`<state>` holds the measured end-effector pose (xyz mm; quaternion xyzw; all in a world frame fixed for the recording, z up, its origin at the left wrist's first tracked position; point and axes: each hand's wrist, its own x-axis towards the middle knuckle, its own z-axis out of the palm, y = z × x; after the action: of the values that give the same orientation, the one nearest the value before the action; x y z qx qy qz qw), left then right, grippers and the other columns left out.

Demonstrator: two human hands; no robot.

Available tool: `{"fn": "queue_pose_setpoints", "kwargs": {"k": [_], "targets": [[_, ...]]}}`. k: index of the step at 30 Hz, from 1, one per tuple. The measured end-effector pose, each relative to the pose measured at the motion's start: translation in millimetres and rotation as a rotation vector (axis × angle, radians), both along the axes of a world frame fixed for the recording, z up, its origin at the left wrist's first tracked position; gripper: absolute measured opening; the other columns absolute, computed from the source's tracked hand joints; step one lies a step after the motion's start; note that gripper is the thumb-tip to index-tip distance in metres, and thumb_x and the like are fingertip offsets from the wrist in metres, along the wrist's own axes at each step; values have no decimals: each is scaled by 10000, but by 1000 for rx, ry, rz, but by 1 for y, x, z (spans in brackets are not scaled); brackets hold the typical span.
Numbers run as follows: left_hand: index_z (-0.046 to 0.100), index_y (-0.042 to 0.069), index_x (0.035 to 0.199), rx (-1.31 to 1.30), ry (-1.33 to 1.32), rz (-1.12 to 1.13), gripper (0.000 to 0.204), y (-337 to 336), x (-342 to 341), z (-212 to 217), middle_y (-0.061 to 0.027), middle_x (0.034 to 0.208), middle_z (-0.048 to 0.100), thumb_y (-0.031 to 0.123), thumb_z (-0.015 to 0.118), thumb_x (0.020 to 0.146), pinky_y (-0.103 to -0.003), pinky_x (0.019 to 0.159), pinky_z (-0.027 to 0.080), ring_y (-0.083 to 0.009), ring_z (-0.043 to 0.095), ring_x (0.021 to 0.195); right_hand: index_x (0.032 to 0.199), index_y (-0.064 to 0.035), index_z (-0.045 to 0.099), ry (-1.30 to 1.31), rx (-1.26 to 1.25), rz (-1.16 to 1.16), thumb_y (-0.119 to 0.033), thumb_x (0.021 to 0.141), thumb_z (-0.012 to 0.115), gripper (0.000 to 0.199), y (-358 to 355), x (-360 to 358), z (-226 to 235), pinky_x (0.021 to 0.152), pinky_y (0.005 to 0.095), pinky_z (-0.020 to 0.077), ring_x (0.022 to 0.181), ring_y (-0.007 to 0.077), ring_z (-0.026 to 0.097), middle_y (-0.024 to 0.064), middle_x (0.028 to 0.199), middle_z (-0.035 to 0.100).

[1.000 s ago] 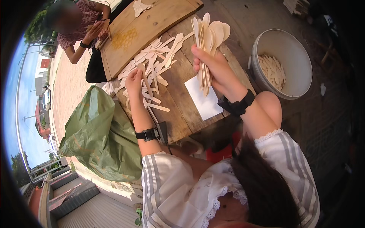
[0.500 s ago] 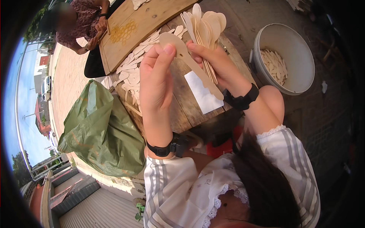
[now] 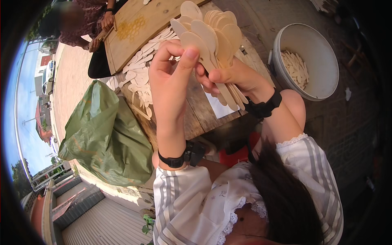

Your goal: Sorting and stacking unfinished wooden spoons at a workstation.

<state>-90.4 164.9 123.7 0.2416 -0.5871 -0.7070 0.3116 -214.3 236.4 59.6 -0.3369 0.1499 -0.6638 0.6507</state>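
Observation:
My left hand (image 3: pixel 169 77) pinches a flat, pale wooden spoon (image 3: pixel 195 44) between thumb and fingers, close below its rounded bowl. The spoon lies against the front of a fanned bunch of similar wooden spoons (image 3: pixel 225 38). My right hand (image 3: pixel 241 77) is closed around the handles of that bunch, thumb across the front. Bowls point up and away, while handle ends stick out below the right hand. Underneath, a white sheet of paper (image 3: pixel 220 109) is partly hidden by the handles. Beyond my left hand, a heap of loose wooden spoons (image 3: pixel 136 72) covers part of the wooden table (image 3: pixel 188 118).
A pale bucket (image 3: pixel 324 61) with wooden pieces inside stands to the right. Left of the table is a green plastic bag (image 3: pixel 108 141). At the far side, a co-worker's hand (image 3: pixel 107 21) holds a stick by a wooden board (image 3: pixel 165 16) bearing yellow rings.
The single spoon in my left hand has moved right, from apart to against the bunch. My right hand's bunch has turned, its bowls now fanned toward me and its handles lower.

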Motion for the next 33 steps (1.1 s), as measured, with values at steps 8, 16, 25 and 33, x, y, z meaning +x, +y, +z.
{"fn": "queue_pose_setpoints", "kwargs": {"k": [8,16,25,33], "targets": [[647,46,886,-686,-454,268,308,-90,17,-42,-51,828,648,308,489,926,-302,776,412,-176,581,770,893,-71,521,-286,70,-263,-213,872,609,168,-9,-7,-2,538,214,373,565,65,442,-50,626,449],[670,161,896,-1147,-975,452,259,-122,41,-165,-27,936,611,379,694,757,-426,853,311,-257,497,981,862,-104,531,-725,149,-434,-185,903,556,94,-13,-36,-21,565,229,376,577,80,410,-49,603,429],[657,127,822,-1370,-1046,289,235,-128,26,-156,-29,811,623,357,673,783,-433,825,305,-235,522,906,817,-107,502,-711,179,-415,-182,905,551,125,-18,-32,-23,573,234,386,587,87,423,-41,603,440],[619,41,893,-613,-758,275,137,-120,68,-106,-56,719,637,171,575,892,-297,686,437,-150,571,676,836,-79,533,-463,315,-426,-224,862,624,173,-17,-30,-25,558,243,410,581,75,461,-39,657,509]]}}
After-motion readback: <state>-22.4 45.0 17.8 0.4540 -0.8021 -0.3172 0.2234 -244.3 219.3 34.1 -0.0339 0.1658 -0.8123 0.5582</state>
